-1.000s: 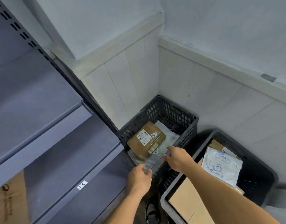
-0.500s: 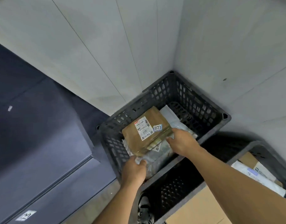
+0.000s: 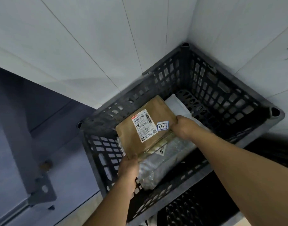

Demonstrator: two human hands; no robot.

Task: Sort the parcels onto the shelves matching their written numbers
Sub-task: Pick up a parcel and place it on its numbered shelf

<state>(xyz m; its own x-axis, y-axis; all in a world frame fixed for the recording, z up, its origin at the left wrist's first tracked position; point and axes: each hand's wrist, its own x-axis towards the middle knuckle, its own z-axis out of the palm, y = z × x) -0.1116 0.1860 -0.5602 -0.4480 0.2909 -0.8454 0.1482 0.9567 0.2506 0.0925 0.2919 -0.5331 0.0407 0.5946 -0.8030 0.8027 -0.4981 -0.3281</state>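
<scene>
Head camera looks down into a black plastic lattice crate [image 3: 221, 88] that stands in the corner of a white tiled wall [image 3: 91, 46]. Inside the crate we see a flat brown paper parcel [image 3: 132, 137], and both hands are on it. The left grip [image 3: 127, 168] is clenched on the near corner of this parcel, with the fingers curled around the edge. The right grip [image 3: 183, 128] grasps the right edge of the same parcel, with the thumb on the top face.

On the top face there is a white printed shipping label [image 3: 142, 127]. Just beside the label, close to the right thumb, sits a small white sticker with a blue border [image 3: 162, 126], and on it "02" is written by hand.

The brown parcel lies over a parcel wrapped in clear crinkled plastic [image 3: 164, 162], which fills the near part of the crate. We cannot tell if the brown parcel touches it or is a little above it. Behind the brown parcel, a white soft mailer bag [image 3: 177, 105] shows on the crate floor.

At the left stands a blue-grey metal shelf unit [image 3: 26, 128], just beside the crate. At the bottom right we see part of a second black lattice crate [image 3: 197, 209], touching the first one.
</scene>
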